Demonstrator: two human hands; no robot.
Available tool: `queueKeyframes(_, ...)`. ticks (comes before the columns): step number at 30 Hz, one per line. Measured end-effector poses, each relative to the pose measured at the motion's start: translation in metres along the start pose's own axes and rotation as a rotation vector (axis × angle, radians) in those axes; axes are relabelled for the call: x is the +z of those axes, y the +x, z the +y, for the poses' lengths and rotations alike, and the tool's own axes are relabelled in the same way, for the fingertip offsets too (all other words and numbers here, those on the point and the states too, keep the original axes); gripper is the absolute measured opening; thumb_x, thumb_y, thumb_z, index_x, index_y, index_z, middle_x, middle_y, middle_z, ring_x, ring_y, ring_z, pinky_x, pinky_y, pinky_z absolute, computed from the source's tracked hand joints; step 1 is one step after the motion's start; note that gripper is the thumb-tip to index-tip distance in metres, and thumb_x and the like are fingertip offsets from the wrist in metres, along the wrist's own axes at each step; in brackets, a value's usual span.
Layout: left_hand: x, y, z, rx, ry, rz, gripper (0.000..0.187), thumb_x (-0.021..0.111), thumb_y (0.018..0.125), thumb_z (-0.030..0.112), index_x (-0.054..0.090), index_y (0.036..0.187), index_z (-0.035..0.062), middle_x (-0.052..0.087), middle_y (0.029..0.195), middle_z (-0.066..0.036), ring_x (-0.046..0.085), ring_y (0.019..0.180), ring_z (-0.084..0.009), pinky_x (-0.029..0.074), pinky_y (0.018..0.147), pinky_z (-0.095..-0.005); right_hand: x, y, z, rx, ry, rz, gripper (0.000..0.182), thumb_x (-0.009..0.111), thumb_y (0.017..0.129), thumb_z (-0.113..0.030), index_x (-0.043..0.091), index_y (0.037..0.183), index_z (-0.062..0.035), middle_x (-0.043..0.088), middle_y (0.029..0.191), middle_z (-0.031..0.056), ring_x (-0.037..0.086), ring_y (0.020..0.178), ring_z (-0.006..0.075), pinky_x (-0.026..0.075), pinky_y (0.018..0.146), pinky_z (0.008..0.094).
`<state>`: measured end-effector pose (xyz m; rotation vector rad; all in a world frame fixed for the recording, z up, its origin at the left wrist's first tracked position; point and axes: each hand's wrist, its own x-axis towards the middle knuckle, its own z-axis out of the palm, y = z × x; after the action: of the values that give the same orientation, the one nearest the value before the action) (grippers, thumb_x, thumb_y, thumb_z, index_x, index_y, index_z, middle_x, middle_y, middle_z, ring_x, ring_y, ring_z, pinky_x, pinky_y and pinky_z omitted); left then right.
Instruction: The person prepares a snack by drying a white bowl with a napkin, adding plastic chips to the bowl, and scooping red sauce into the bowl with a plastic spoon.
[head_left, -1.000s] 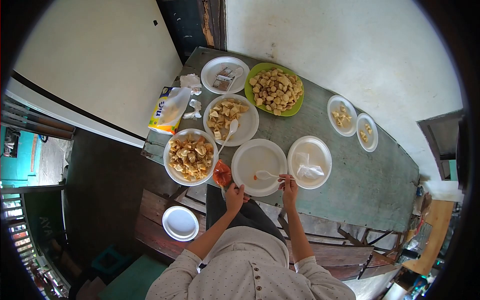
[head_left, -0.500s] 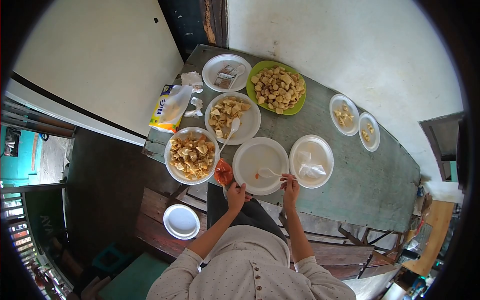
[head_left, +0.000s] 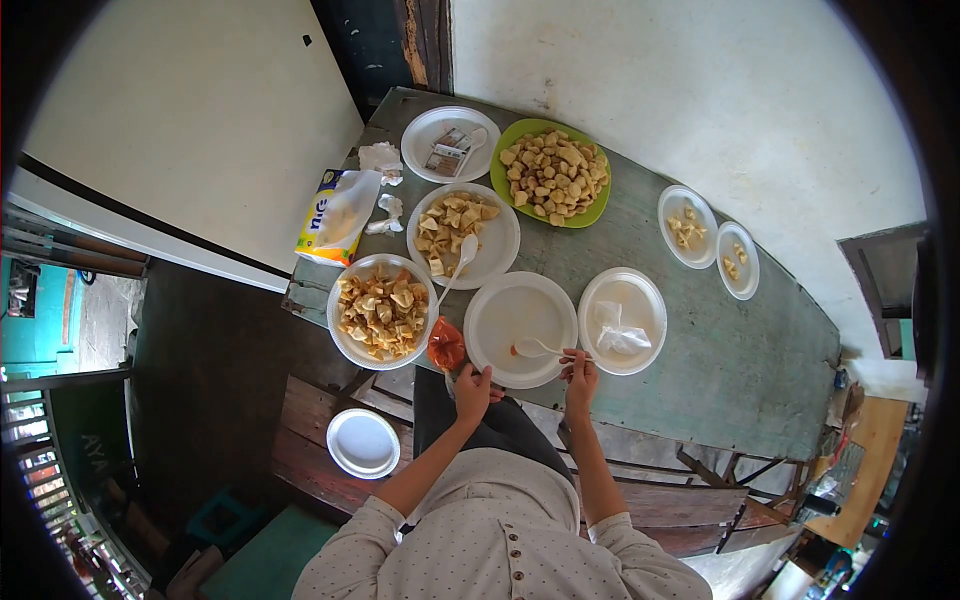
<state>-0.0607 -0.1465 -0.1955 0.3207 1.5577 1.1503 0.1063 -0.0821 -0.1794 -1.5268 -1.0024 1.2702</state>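
Observation:
My right hand (head_left: 579, 374) pinches the handle of a white plastic spoon (head_left: 530, 348) whose bowl rests on an almost bare white plate (head_left: 520, 305) with a small orange smear. At that plate's near edge my left hand (head_left: 472, 390) rests with fingers curled, right next to a small bag of orange sauce (head_left: 446, 345). I cannot tell whether the left hand grips the bag or the plate rim.
On the green wooden table (head_left: 700, 340) stand white plates of fried pieces (head_left: 381, 310) (head_left: 460, 232), a green plate of fried balls (head_left: 553, 175), a plate with a napkin (head_left: 622, 325), two small plates (head_left: 686, 228), a tissue pack (head_left: 335, 217). A white plate (head_left: 362, 443) lies on the bench.
The spoon's bowl has shifted slightly over the plate while both hands stay at its near edge. The view has moved a little.

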Motion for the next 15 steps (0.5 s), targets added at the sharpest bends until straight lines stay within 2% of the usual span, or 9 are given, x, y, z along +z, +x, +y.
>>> queueKeyframes(15, -0.001, 0.0007, -0.0013, -0.005, -0.001, -0.007, 0.02, 0.049, 0.088, 0.017, 0.046, 0.092, -0.0024, 0.061, 0.067, -0.011, 0.062, 0.051, -0.017, 0.049, 0.04, -0.0226, 0.0047, -0.0018, -0.0005, -0.04, -0.061, 0.006, 0.033, 0.039, 0.093, -0.028, 0.059, 0.086, -0.0025, 0.055, 0.069, 0.0027, 0.044, 0.052, 0.0057, 0.035, 0.049, 0.0183)
